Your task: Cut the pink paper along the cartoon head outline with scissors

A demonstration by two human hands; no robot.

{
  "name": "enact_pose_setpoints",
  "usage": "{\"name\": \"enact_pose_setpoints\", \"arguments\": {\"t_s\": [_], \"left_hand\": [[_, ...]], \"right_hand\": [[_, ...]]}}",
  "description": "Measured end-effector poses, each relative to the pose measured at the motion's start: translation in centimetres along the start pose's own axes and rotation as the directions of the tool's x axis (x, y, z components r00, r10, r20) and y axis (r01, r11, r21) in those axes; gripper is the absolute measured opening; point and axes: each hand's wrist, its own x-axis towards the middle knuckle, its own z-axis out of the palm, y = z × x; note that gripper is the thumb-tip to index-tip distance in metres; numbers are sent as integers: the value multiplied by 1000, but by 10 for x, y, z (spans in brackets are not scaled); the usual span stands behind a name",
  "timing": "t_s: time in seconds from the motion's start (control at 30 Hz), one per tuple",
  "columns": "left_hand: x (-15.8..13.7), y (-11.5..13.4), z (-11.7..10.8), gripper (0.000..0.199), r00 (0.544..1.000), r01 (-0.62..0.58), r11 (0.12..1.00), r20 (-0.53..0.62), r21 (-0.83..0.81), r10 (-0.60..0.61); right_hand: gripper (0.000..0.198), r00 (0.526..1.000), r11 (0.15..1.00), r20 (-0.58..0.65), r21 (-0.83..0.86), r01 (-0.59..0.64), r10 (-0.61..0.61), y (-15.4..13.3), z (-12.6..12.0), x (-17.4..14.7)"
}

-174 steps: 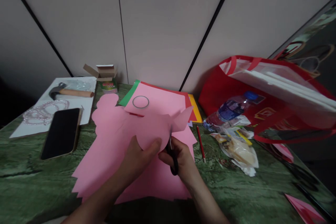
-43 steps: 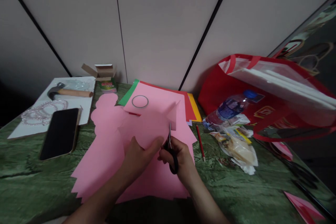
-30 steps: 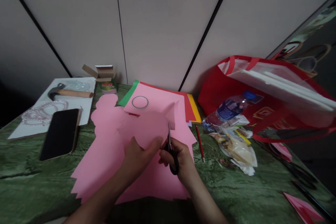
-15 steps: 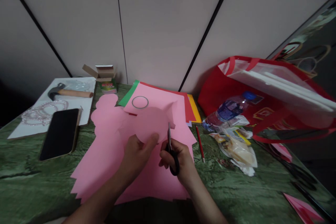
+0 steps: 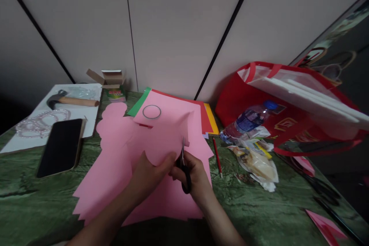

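Observation:
Between the thumb and fingers of my left hand (image 5: 152, 171) is a rounded piece of pink paper (image 5: 164, 142), held up over more pink sheets. My right hand (image 5: 193, 175) grips a pair of black-handled scissors (image 5: 186, 173), its blades pointing away from me at the right edge of that piece. The blades look nearly closed. Beneath both hands lie large cut pink paper sheets (image 5: 100, 184) with scalloped and jagged edges. A dark ring (image 5: 152, 112) rests on the pink paper farther back.
On the left are a phone (image 5: 61, 146), a hammer (image 5: 75, 101), beads (image 5: 37, 123) and an opened small box (image 5: 115, 92). To the right lie a red pencil (image 5: 217, 157), a water bottle (image 5: 248, 121), a food packet (image 5: 258, 163), a red bag (image 5: 230, 96) and dark scissors (image 5: 319, 186).
The held paper has tilted lower and flatter, and both hands have drawn closer together. The scissors' handles have shifted slightly left. The whole view has moved a little.

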Motion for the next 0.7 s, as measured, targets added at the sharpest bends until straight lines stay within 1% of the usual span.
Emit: {"name": "enact_pose_setpoints", "arguments": {"t_s": [0.13, 0.2, 0.27, 0.33, 0.47, 0.63, 0.67, 0.7], "left_hand": [[1, -1, 0, 13, 1000, 7, 1000, -8, 4, -7], [0, -2, 0, 15, 999, 26, 1000, -30, 2, -26], [0, -2, 0, 18, 999, 15, 1000, -36, -8, -16], [0, -2, 0, 17, 999, 5, 1000, -33, -3, -5], [1, -3, 0, 14, 997, 52, 998, -50, 43, -50], [1, -1, 0, 21, 1000, 12, 999, 9, 39, -13], [1, 0, 0, 21, 1000, 7, 999, 4, 43, -7], [0, 0, 0, 19, 1000, -5, 999, -27, 51, 6]], "right_hand": [[33, 999, 999, -22, -29, 30, -30, 0, -1, 2], [33, 999, 999, -11, -32, 33, -34, 0, -2, 2], [33, 999, 999, 0, -31, 32, -32, 0, -2, 2], [34, 1000, 999, -1, -37, 28, -28, 0, -2, 2], [33, 1000, 998, 5, -54, 21, -21, 1, -3, 1], [31, 1000, 999, 3, -42, 5, -5, -1, -3, 1], [31, 1000, 999, 3, -37, -3, 3, -1, -3, 1], [30, 1000, 999, 3, -34, -8, 9, -2, -2, 1]]}}
